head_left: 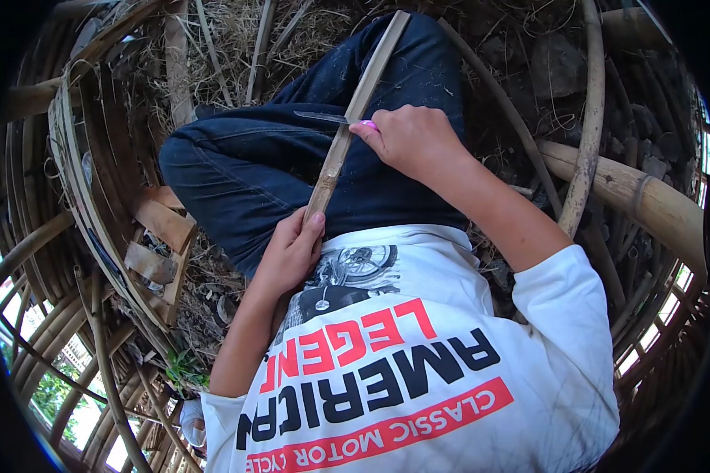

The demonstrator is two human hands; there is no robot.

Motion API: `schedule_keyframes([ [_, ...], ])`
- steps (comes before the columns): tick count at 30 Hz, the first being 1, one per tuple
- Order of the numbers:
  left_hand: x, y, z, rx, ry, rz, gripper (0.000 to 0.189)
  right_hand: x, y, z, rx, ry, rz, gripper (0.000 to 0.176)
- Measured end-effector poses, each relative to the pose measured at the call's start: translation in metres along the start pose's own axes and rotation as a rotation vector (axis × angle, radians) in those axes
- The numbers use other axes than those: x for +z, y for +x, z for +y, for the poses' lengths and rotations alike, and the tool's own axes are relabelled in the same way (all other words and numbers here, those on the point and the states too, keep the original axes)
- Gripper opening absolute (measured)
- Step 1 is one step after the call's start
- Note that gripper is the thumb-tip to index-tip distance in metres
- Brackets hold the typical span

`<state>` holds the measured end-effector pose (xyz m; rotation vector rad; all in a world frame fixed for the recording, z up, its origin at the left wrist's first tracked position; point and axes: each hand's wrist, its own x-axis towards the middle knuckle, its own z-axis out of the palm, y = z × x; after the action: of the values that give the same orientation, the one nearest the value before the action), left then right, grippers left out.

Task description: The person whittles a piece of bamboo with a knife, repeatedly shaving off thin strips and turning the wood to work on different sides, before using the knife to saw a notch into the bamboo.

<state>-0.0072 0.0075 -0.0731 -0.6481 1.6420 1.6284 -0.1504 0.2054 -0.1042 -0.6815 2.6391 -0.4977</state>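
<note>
A long split strip of bamboo (361, 96) slants across the dark jeans, its upper end near the knee and its lower end at the waist. My left hand (289, 251) is closed around the lower end, thumb on top. Above it, my right hand (410, 140) grips a knife (323, 117) by its pink handle. The thin blade points left and lies across the strip, at about its middle. Whether the edge cuts into the surface cannot be seen.
Crossed legs in jeans (237, 158) rest on ground strewn with dry straw (146, 71). Bamboo pieces (166, 221) lie at the left beside bent strips. A thick bamboo pole (647, 197) and a curved branch (592, 118) stand at the right. Slatted bamboo surrounds the sides.
</note>
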Motion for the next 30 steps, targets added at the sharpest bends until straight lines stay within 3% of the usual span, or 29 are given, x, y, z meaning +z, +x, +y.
schedule_keyframes([
  [10, 0.004, -0.007, 0.005, 0.050, 0.055, 0.020, 0.030, 0.008, -0.005, 0.007, -0.068, -0.061, 0.037, 0.051],
  [12, 0.003, -0.007, 0.002, 0.046, 0.060, 0.020, 0.030, 0.015, -0.006, 0.010, -0.137, -0.029, 0.166, 0.048],
  [28, 0.002, -0.011, 0.003, 0.065, 0.085, 0.020, 0.029, 0.015, 0.005, 0.028, -0.165, -0.143, 0.167, 0.050],
  [30, 0.002, -0.011, 0.003, 0.062, 0.084, 0.019, 0.029, 0.018, 0.006, 0.032, -0.227, -0.114, 0.244, 0.047],
])
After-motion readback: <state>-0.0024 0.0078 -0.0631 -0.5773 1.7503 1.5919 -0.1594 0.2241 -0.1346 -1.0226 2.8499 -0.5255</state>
